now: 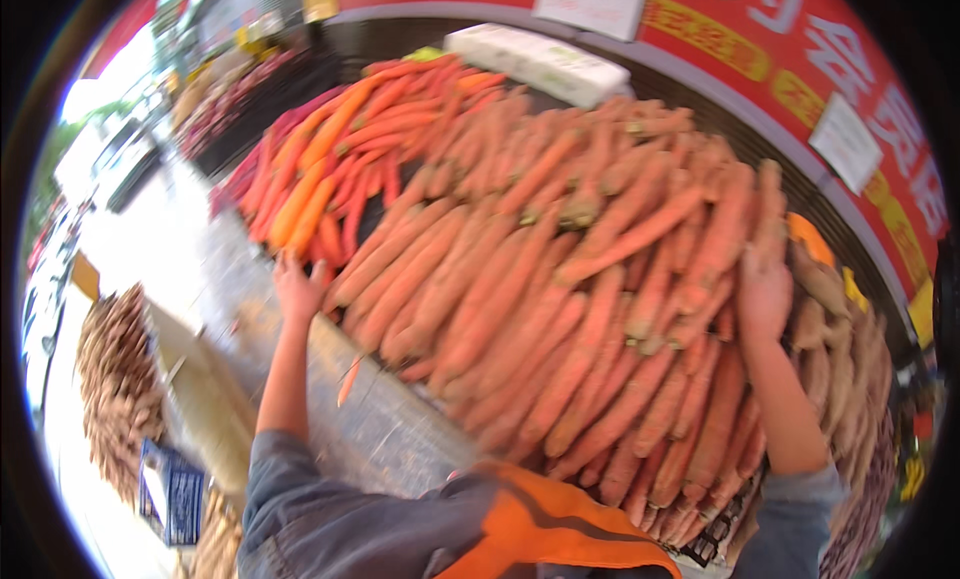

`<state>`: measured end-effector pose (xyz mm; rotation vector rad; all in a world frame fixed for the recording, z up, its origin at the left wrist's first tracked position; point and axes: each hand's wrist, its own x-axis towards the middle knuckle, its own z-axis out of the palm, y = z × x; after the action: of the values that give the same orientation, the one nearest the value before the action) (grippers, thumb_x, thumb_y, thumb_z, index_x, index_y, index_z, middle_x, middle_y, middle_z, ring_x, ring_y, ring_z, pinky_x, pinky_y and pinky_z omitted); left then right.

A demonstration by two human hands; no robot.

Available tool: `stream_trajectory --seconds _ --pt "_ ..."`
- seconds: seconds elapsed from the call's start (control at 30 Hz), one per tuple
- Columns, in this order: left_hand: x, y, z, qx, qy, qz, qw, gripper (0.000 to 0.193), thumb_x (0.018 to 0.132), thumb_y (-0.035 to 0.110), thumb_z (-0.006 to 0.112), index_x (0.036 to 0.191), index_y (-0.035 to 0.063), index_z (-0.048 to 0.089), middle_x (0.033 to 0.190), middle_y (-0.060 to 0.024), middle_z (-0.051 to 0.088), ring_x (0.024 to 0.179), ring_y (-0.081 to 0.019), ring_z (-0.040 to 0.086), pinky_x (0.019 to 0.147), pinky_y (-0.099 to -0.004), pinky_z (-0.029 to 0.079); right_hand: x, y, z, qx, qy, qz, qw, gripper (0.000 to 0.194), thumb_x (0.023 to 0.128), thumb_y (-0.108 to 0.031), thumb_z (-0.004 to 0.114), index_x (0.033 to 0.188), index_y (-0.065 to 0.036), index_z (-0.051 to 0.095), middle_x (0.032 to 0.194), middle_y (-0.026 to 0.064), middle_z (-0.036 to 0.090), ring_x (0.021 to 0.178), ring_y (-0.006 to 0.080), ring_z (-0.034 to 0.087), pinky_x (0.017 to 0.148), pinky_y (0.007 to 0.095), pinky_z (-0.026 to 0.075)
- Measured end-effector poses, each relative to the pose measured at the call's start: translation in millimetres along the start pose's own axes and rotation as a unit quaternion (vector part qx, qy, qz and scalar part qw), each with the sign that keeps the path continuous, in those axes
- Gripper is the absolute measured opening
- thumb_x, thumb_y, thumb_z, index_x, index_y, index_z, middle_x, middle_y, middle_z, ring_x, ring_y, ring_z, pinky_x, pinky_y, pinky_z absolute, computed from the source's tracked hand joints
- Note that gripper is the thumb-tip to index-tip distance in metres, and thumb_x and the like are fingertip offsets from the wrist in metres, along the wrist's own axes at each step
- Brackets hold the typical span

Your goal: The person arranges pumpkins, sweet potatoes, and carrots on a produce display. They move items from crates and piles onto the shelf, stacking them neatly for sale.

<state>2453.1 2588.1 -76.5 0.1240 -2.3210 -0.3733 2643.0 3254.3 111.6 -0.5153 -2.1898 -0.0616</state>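
Note:
A large heap of carrots (480,294), dull orange and laid roughly side by side, fills the stand before me. My left hand (298,285) touches the near ends of brighter orange carrots (311,211) at the heap's left edge; whether its fingers close on one cannot be told. At the right edge my right hand (763,290) lies against an upright carrot (770,204), its fingers over the lower part; its grip is not clear. Thinner red-orange carrots (390,117) lie at the upper left. One carrot (632,234) lies slantwise on top of the heap.
A white box (536,62) stands behind the heap. Brown sweet potatoes (829,354) lie to the right. A metal ledge (375,421) runs along the near side. More root vegetables (124,384) and a blue box (171,493) are at the lower left. Sign cards hang on the red banner (690,16).

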Motion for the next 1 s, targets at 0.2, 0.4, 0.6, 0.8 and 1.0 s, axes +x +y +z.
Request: stream_trajectory --seconds 0.2,0.4,0.6,0.8,1.0 --pt "78 277 -74 -0.332 -0.224 0.216 0.891 0.038 0.091 0.018 0.062 0.123 -0.0031 0.061 0.126 -0.0187 0.061 0.122 -0.0327 0.056 0.105 -0.036 0.041 -2 -9 -6 0.081 -0.018 0.082 0.993 0.055 0.093 -0.045 0.057 0.117 0.003 0.064 0.125 0.0272 0.059 0.119 0.0438 0.052 0.107 0.047 0.037" --pt "82 476 -45 -0.335 -0.136 0.41 0.838 0.063 0.089 0.039 0.064 0.138 0.0021 0.051 0.144 -0.0218 0.046 0.132 -0.0424 0.043 0.112 -0.0459 0.035 11 -17 -20 0.359 0.0 0.218 0.908 0.044 0.095 -0.033 0.062 0.119 0.003 0.064 0.116 0.016 0.063 0.108 0.0271 0.059 0.096 0.0353 0.044" --pt "136 532 -19 -0.236 -0.18 0.458 0.838 0.07 0.092 0.03 0.055 0.156 0.0337 0.026 0.158 -0.0155 0.033 0.136 -0.0441 0.041 0.115 -0.0499 0.029 110 -37 -47 0.398 -0.056 0.218 0.889 0.038 0.09 -0.034 0.065 0.103 0.002 0.069 0.083 0.0089 0.067 0.075 0.0154 0.062 0.069 0.0325 0.048" --pt "147 619 33 -0.261 -0.201 0.452 0.829 0.049 0.094 0.026 0.048 0.142 0.0221 0.047 0.131 -0.0134 0.061 0.121 -0.0379 0.057 0.102 -0.0502 0.042 226 -40 19 0.393 -0.232 0.246 0.855 0.042 0.087 -0.044 0.064 0.067 -0.008 0.055 0.065 0.0018 0.052 0.054 0.0159 0.046 0.053 0.0324 0.038" --pt "182 611 78 -0.22 -0.229 0.436 0.842 0.037 0.095 0.032 0.049 0.117 0.0105 0.069 0.116 -0.0184 0.068 0.109 -0.0336 0.065 0.093 -0.0439 0.05 241 -61 55 0.305 -0.41 0.144 0.847 0.035 0.089 -0.039 0.066 0.103 -0.008 0.07 0.099 0.0098 0.07 0.088 0.0211 0.069 0.07 0.036 0.051"
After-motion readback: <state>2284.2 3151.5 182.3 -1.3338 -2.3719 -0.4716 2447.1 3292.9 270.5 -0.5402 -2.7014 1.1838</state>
